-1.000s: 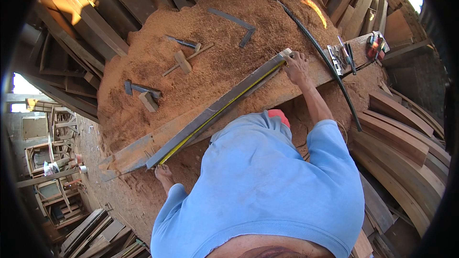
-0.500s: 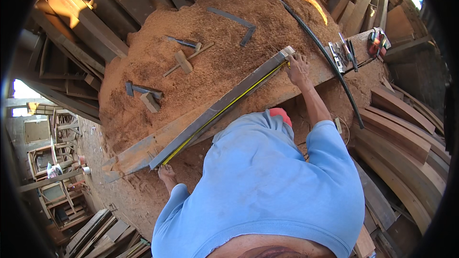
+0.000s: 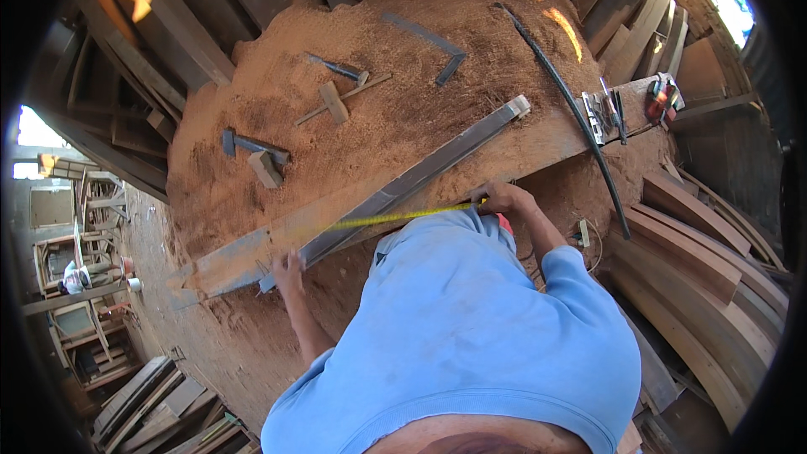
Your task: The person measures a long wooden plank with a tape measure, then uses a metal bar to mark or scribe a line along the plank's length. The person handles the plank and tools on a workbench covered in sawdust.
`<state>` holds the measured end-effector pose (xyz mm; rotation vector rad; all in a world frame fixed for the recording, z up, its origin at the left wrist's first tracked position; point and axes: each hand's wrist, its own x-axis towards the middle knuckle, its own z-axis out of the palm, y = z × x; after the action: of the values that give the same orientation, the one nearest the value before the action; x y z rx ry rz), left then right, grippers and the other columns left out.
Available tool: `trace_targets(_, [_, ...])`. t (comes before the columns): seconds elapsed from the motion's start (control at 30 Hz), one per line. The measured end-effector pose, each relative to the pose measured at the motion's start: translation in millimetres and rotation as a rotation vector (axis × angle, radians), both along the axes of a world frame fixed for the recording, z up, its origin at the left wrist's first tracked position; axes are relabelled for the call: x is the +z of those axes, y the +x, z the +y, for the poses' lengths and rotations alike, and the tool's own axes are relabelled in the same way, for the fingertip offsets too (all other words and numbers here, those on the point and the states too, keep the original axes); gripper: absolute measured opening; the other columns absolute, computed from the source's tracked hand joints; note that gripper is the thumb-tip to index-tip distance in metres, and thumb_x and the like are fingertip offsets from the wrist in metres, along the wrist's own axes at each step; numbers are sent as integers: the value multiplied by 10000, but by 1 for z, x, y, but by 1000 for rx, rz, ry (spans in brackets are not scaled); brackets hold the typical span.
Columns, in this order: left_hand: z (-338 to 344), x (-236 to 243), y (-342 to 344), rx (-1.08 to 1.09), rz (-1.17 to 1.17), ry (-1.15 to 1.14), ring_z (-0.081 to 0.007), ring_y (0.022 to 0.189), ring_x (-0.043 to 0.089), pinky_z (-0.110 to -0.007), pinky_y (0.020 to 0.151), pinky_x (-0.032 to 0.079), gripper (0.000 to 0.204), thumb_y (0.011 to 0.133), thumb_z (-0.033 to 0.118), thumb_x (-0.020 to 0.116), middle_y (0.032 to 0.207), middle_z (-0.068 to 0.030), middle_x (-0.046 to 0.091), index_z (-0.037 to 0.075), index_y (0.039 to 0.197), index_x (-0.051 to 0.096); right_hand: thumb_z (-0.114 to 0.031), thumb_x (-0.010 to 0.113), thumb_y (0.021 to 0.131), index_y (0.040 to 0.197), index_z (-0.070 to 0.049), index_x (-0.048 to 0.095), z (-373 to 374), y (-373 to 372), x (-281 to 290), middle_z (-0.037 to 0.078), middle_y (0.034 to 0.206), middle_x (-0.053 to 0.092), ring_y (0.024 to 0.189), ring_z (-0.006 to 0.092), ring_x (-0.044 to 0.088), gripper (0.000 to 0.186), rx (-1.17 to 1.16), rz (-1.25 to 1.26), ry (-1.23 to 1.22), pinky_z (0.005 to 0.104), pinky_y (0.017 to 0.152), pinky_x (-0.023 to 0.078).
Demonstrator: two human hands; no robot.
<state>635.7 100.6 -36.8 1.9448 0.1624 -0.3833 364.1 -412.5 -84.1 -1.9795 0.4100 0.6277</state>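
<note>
Both hands have shifted since the earlier frames: the right hand [image 3: 503, 198], which rested near the far end of the long wooden strip [image 3: 403, 187], now sits lower at the near edge of the tabletop [image 3: 437, 67], and the yellow tape measure [image 3: 395, 218] now runs level between the two hands rather than along the strip; the left hand [image 3: 288, 264] holds the tape's other end at the strip's lower left end, its grip closed on it as far as can be seen; the right grip is curled shut over the tape's end; on the sawdust-covered tabletop lie a hammer [image 3: 250, 148], a wooden mallet [image 3: 334, 100], a chisel [image 3: 336, 69], a steel square [image 3: 433, 44] and a black hose [image 3: 572, 109]; curved boards [image 3: 706, 261] are stacked to the right.
</note>
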Motion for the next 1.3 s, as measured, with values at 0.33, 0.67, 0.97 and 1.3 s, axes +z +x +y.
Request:
trace_targets(0.33, [-242,-30,-20,-930,-729,617,-381,1123,606,-459,954,483,625,886,516,649,1161,-229,640,67,1302,528,-74,696,851,1094,-6,691,6,-25,-3,17,950,678,876,122,616,252,-458,-161,246,287,800,498])
trace_targets(0.67, [-281,-9,13,-1198,-299,785,-404,1121,630,-517,938,492,773,849,647,632,1156,-217,669,100,1368,462,-140,687,876,1108,-4,671,35,-93,25,8,896,651,810,110,588,270,-922,-158,255,288,719,491])
trace_targets(0.97, [-282,-5,19,-1187,-228,708,-388,1164,610,-499,990,457,736,809,613,696,1216,-200,658,145,1352,528,-170,697,871,1098,-42,678,22,-79,27,2,856,643,771,98,569,262,-838,-156,184,279,698,480])
trace_targets(1.3, [-266,-17,30,-1344,-158,559,-373,1194,591,-460,1005,452,738,748,575,772,1203,-177,664,145,1307,555,-183,676,889,1055,-10,684,-10,-28,47,12,875,644,853,105,575,240,-601,-205,144,279,767,467])
